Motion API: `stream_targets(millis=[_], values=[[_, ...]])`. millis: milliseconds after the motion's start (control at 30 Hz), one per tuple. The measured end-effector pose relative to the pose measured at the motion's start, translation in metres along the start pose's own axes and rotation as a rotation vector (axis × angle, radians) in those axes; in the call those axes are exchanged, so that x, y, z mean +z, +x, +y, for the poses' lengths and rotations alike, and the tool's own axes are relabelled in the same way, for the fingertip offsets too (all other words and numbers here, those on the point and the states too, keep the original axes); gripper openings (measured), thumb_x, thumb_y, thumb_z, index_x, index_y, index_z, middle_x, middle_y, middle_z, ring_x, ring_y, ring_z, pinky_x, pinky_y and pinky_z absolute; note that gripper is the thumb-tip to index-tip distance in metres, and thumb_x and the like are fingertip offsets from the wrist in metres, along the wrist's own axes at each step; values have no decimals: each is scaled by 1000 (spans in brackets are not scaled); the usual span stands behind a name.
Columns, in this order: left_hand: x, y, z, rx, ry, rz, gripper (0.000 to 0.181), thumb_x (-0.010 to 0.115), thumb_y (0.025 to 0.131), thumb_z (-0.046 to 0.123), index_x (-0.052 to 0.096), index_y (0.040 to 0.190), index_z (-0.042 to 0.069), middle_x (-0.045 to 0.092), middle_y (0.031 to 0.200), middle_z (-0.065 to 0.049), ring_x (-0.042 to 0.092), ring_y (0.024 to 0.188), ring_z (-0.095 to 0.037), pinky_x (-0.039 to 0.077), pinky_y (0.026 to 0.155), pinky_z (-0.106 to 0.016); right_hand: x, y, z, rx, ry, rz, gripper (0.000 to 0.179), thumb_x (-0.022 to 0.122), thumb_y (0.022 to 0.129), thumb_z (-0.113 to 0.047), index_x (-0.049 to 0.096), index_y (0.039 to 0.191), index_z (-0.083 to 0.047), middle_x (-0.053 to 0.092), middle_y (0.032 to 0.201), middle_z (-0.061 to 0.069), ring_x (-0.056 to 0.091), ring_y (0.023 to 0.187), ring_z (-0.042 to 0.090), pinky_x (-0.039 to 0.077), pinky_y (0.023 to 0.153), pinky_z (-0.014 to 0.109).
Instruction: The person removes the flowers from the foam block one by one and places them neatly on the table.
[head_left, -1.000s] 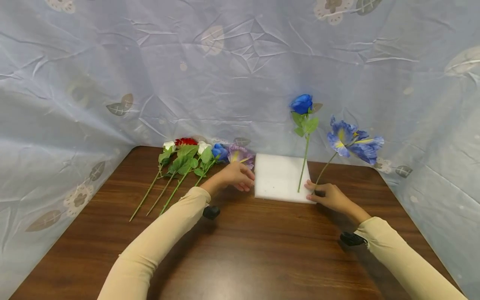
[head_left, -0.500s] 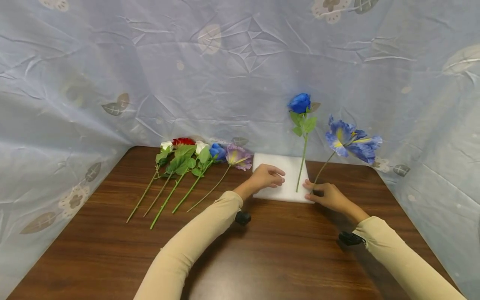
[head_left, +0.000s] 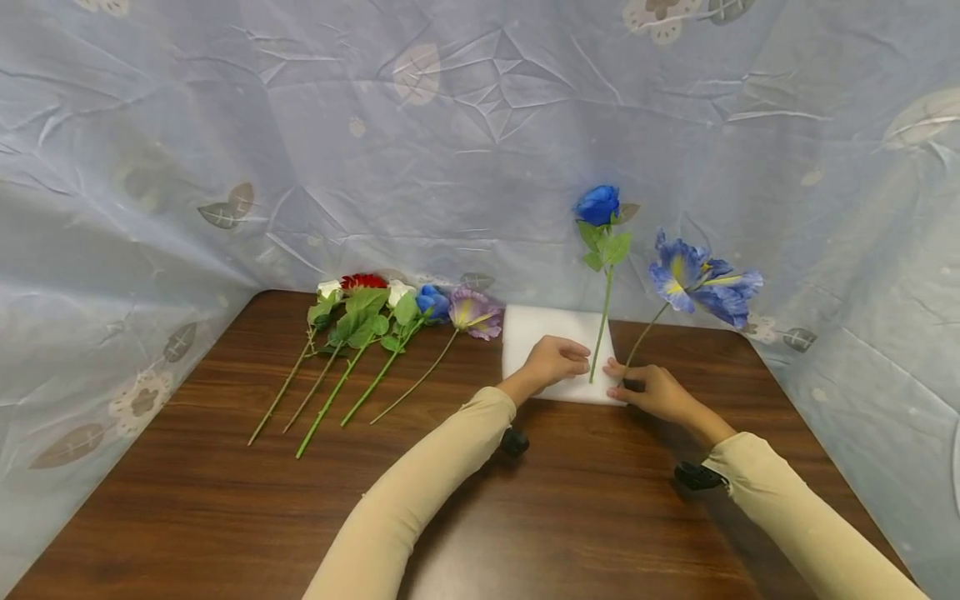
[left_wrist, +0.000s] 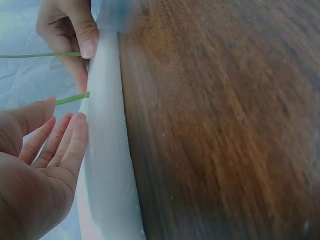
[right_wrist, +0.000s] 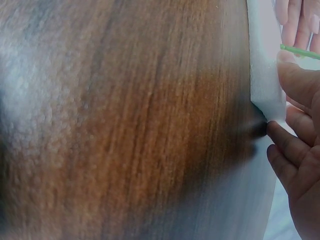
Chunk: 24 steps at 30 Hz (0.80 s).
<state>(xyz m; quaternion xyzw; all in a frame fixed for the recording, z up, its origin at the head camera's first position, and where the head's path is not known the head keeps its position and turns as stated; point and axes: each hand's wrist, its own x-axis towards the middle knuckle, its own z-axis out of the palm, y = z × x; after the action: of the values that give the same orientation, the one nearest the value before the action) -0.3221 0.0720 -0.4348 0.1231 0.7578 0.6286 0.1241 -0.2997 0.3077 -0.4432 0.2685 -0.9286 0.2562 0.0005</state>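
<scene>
A blue rose (head_left: 597,206) stands nearly upright, its green stem (left_wrist: 72,99) meeting a white foam block (head_left: 521,337). My left hand (head_left: 558,364) hovers over the block beside that stem, its fingers loosely extended; in the left wrist view the thumb overlaps the stem, and I cannot tell whether it touches. My right hand (head_left: 656,392) grips the block's right front corner, thumb on the foam, as the right wrist view's hand (right_wrist: 305,135) also shows. A blue-purple iris (head_left: 705,279) rises behind that hand and leans right; its stem's foot is hidden there.
Left of the block, several flowers lie on the brown wooden table (head_left: 450,517): white roses (head_left: 401,293), a red flower (head_left: 363,282), another blue rose (head_left: 432,302) and a purple iris (head_left: 475,314). A patterned pale curtain (head_left: 420,167) surrounds the table's back and sides.
My left hand has moved right, from beside the block's left edge to the standing rose's stem, uncovering the lying purple iris. My right hand has stayed at the corner.
</scene>
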Motion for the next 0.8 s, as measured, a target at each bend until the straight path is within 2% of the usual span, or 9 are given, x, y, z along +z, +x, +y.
stream_targets(millis=[233, 600, 800], values=[[5, 5, -2, -4, 15, 9, 25, 75, 90, -1, 75, 115, -2, 77, 107, -18, 76, 96, -23, 62, 79, -22, 1, 0, 0, 11, 9, 0, 48, 75, 94, -22, 62, 134, 1, 59, 140, 18, 61, 124, 41, 53, 98, 56], [11, 7, -1, -7, 124, 32, 25, 78, 89, 4, 77, 114, 4, 79, 106, -11, 75, 100, -20, 59, 85, -22, 0, 0, 0, 4, 18, -17, 49, 73, 95, -23, 61, 136, 2, 57, 141, 19, 60, 125, 42, 53, 98, 56], [14, 7, -2, -2, 176, 47, 24, 80, 87, 5, 78, 111, 5, 80, 103, -8, 75, 95, -16, 54, 76, -13, 0, -1, 1, 16, 19, -12, 49, 73, 95, -23, 61, 136, 1, 57, 141, 19, 61, 124, 42, 55, 96, 55]])
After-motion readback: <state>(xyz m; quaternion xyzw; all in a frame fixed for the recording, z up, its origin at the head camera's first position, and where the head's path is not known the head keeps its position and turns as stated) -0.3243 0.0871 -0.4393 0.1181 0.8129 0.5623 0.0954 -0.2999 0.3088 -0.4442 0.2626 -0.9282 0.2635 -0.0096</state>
